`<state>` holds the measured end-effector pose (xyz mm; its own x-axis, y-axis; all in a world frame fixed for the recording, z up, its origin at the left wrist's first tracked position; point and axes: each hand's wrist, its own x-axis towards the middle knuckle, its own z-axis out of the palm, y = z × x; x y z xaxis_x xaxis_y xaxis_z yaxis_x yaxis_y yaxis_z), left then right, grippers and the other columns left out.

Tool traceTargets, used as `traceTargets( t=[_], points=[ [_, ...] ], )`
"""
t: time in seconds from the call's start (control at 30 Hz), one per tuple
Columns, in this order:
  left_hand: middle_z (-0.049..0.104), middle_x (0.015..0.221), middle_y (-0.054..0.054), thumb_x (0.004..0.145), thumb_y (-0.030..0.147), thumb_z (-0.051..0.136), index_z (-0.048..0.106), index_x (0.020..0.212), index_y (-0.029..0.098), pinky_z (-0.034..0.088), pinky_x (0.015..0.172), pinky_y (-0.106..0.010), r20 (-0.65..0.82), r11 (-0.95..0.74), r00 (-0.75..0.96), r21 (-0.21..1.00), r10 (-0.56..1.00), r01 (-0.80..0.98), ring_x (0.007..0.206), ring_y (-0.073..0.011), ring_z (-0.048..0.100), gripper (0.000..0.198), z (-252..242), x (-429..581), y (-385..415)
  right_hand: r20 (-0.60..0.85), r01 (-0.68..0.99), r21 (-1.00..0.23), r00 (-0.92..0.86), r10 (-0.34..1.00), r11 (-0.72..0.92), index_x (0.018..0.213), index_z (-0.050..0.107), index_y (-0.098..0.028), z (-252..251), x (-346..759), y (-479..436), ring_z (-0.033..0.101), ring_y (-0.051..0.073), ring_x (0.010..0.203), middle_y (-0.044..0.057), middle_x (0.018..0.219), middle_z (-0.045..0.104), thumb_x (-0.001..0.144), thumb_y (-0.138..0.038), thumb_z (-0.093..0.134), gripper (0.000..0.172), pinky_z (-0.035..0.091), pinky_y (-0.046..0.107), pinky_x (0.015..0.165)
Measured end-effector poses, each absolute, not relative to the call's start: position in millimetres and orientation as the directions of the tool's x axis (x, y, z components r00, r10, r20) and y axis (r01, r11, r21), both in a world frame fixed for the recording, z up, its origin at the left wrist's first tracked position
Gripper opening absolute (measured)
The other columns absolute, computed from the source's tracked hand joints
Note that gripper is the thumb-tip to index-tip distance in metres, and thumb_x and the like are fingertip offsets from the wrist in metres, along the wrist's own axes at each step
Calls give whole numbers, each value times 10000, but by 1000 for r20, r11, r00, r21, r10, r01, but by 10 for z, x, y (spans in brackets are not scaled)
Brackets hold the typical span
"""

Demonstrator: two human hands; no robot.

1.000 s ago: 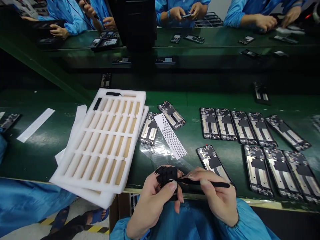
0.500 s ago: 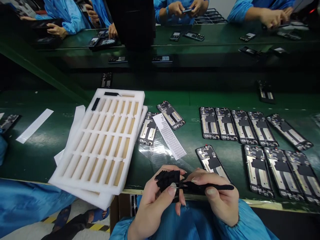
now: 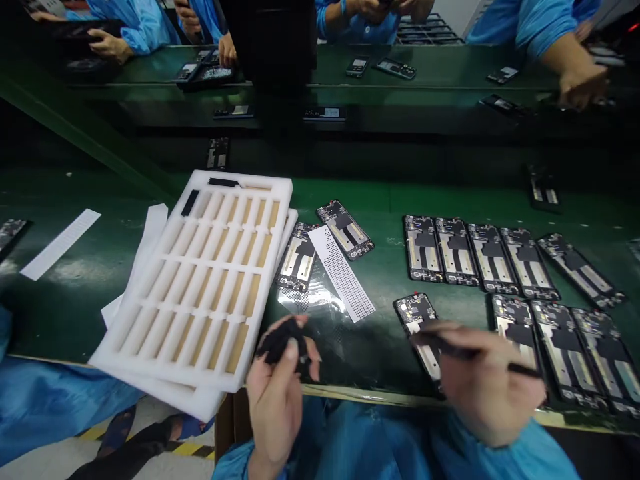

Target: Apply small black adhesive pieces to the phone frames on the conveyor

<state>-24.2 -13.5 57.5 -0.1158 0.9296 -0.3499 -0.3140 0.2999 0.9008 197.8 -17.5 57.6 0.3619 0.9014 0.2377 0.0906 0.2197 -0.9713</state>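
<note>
My left hand (image 3: 277, 393) is closed around a bunch of small black parts (image 3: 283, 339) at the near edge of the green bench. My right hand (image 3: 487, 387) grips black tweezers (image 3: 470, 352), blurred by motion, with the tip over the nearest phone frame (image 3: 420, 320). The two hands are apart. More phone frames lie in two rows to the right (image 3: 480, 257).
A white foam tray (image 3: 200, 280) with empty slots lies stacked at the left. A perforated white strip (image 3: 341, 272) and clear film sit between two more frames (image 3: 345, 229). Other people in blue sleeves (image 3: 575, 73) work at the far bench with phones.
My hands have separated. The right hand swung the tweezers rightward over the nearest phone frame, and the left hand moved left with the black parts.
</note>
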Motion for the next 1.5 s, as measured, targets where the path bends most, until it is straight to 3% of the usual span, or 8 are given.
traceTargets(
  t=[0.07,0.17,0.33,0.5,0.6,0.77,1.07,1.5],
  points=[
    [640,969,-58,1007,305,508,559,1299,196,526,725,-302,-186,211,-263,975,947,73,790,-165,602,316,435,-391,-104,213,105,-977,453,866,185,969,761,-274,569,2011,130,759,206,754,29,888,754,1010,-422,581,237,637,376,743],
    [615,1198,-122,987,208,470,508,1351,179,522,927,-402,40,71,-162,776,986,626,1088,-251,612,367,197,-519,-72,81,230,-972,157,984,44,940,751,-224,413,1856,652,769,224,790,64,878,783,977,-514,596,331,637,348,711],
    [623,1023,-114,893,42,453,486,1356,103,560,813,-385,45,-84,73,342,996,936,958,-266,641,467,33,-473,-20,1,206,-978,-89,996,19,922,723,-193,-41,1398,1056,759,203,703,59,769,774,959,-640,522,491,622,295,614],
    [621,934,-80,869,38,526,537,1314,96,570,710,-347,-54,-86,98,188,994,978,860,-246,647,450,54,-421,77,11,225,-973,-141,990,43,911,737,-198,-197,1322,990,739,185,708,68,870,783,975,-594,530,451,615,304,682],
    [636,1201,-147,870,16,498,507,1384,109,585,769,-346,-55,-116,127,173,990,978,985,-253,655,522,61,-429,67,18,252,-966,-176,984,63,901,750,-204,-190,1360,931,736,184,729,68,907,788,987,-565,527,433,608,308,722],
    [366,1625,-148,795,-51,464,474,1472,126,598,715,-351,-134,-201,216,117,967,972,974,-248,651,699,139,-487,-19,79,319,-933,-274,959,168,931,757,-201,-158,1396,880,754,191,781,62,892,796,1029,-404,501,341,602,303,781],
    [317,1653,-87,661,-63,500,399,1545,136,609,687,-350,-234,-323,320,24,918,946,901,-227,616,913,169,-491,-35,187,296,-907,-350,918,298,918,730,-188,-173,1489,890,742,172,763,63,846,775,992,-191,533,210,580,254,705],
    [346,1637,-99,658,-27,525,432,1531,140,610,672,-333,-246,-356,336,-42,909,933,915,-232,634,893,173,-478,-21,195,274,-910,-377,905,310,905,729,-188,-192,1498,909,752,153,765,54,848,789,974,-151,549,197,581,218,732]
  ],
)
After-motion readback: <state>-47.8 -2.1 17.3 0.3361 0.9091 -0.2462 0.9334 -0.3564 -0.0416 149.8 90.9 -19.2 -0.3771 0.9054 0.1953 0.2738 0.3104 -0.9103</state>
